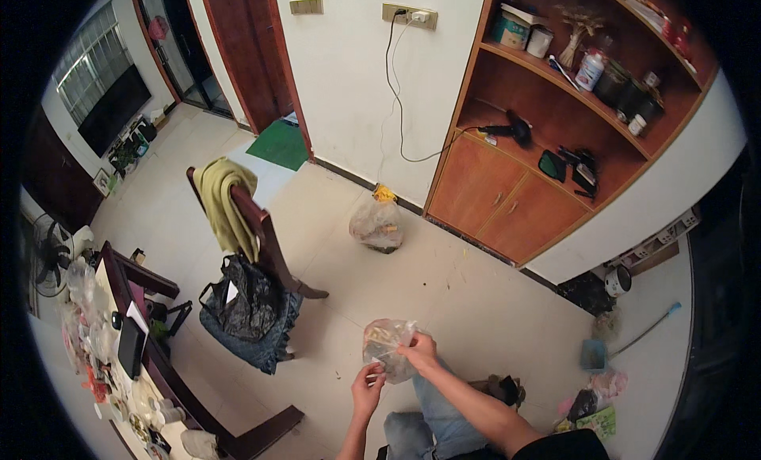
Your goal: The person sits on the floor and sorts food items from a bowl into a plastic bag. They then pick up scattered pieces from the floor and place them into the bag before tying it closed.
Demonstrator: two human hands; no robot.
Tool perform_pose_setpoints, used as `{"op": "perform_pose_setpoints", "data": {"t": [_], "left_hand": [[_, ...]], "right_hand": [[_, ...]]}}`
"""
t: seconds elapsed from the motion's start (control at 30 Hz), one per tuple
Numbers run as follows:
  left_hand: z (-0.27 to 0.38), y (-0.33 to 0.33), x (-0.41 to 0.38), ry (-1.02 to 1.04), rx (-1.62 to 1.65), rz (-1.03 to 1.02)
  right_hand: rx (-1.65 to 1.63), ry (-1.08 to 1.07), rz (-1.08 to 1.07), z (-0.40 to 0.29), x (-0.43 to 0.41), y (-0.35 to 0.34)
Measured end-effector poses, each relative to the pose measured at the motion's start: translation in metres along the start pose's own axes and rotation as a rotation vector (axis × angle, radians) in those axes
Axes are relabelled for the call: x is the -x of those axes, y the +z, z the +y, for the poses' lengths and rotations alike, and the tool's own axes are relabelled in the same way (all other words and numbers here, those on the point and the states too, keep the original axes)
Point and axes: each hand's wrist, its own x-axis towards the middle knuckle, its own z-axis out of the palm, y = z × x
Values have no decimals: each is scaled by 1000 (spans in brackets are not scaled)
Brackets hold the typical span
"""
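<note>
A clear plastic bag (389, 344) with pale pieces inside is held up in front of my knees, above the tiled floor. My right hand (420, 352) pinches its upper right edge. At the bag's lower left edge, my left hand (368, 384) has its thumb and fingertips closed on the plastic. What the pieces in the bag are cannot be made out. Farther ahead on the floor stands another clear plastic bag (376, 225), filled, with a yellow item at its top, close to the wall.
A wooden chair (267, 246) bears a green cloth and a black plastic bag (250, 299). At the left is a cluttered table (160, 365). A wooden cabinet (475, 180) stands ahead right. Bags and a blue bin (593, 354) sit on the floor at the right.
</note>
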Motion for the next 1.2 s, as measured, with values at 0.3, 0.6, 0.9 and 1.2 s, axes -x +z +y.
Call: {"op": "perform_pose_setpoints", "data": {"t": [0.3, 0.6, 0.9, 1.2], "left_hand": [[92, 66, -175, 132, -196, -53], [110, 78, -363, 230, -542, -38], [31, 60, -513, 155, -451, -102], [-46, 68, -610, -246, 101, -29]], "right_hand": [[-139, 120, 130, -37, -159, -28], [202, -35, 46, -128, -284, 19], [352, -185, -524, -133, -454, 55], [-105, 123, -291, 4, -696, 88]]}}
